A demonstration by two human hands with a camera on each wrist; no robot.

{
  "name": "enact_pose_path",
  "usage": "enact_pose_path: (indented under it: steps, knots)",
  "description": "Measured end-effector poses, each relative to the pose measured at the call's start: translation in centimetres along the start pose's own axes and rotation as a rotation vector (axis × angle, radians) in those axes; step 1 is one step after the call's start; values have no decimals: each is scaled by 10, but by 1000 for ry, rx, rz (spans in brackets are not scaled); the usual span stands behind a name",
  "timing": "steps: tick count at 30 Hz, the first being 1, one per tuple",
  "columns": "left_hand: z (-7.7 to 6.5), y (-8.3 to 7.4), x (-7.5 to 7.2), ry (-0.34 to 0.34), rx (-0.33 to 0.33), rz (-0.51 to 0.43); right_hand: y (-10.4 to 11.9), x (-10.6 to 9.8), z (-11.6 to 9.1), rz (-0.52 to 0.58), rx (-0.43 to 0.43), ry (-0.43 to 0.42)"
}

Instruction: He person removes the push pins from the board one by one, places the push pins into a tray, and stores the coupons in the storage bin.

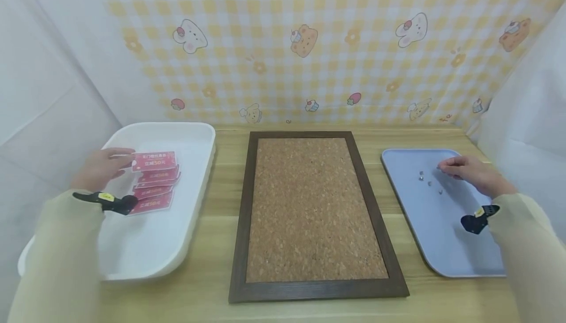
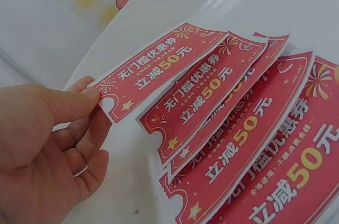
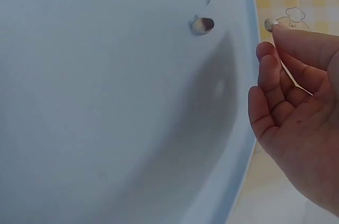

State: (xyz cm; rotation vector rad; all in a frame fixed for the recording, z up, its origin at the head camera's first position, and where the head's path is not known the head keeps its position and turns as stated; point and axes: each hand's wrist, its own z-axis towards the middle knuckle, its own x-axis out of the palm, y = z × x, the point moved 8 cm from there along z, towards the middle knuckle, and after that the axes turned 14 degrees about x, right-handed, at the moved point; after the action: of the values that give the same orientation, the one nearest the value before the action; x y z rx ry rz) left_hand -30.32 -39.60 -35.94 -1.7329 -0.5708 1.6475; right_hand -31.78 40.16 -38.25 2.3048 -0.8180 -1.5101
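Note:
My left hand (image 2: 58,144) pinches the left end of a red coupon (image 2: 159,68) between thumb and fingers. More red coupons (image 2: 238,128) lie overlapped beside it in the white tray (image 1: 194,224). Over the far right part of the blue tray (image 1: 442,234), my right hand (image 1: 470,171) pinches a silver thumbtack (image 3: 270,24) at its thumb tip. Several loose thumbtacks (image 3: 202,25) lie on the blue tray below the fingers, some with their pins pointing up or sideways.
A cork board (image 1: 316,210) in a dark brown frame lies on the wooden table (image 1: 212,244) between the two trays. Behind the table hangs a yellow checked cloth (image 1: 309,43) with cartoon prints. White sheeting (image 1: 44,92) closes off the left side.

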Motion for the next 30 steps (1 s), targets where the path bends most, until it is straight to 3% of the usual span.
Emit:
enact_pose_path:
  steps: [7, 12, 19, 26, 30]
  knots:
    - [10, 3, 5, -23, 7, -18, -14, 4, 3, -23, 54, -1]
    - [15, 8, 8, -35, 12, -13, -13, 5, 6, -35, 43, -3]
    - [18, 14, 10, -57, -35, -19, -13, 7, 8, -18, 52, -3]
    - [17, 23, 11, -25, -114, 30, -12, 7, 10, -49, 39, -5]
    - [15, 26, 13, -22, -110, 52, -11, 8, 12, -52, 31, -5]
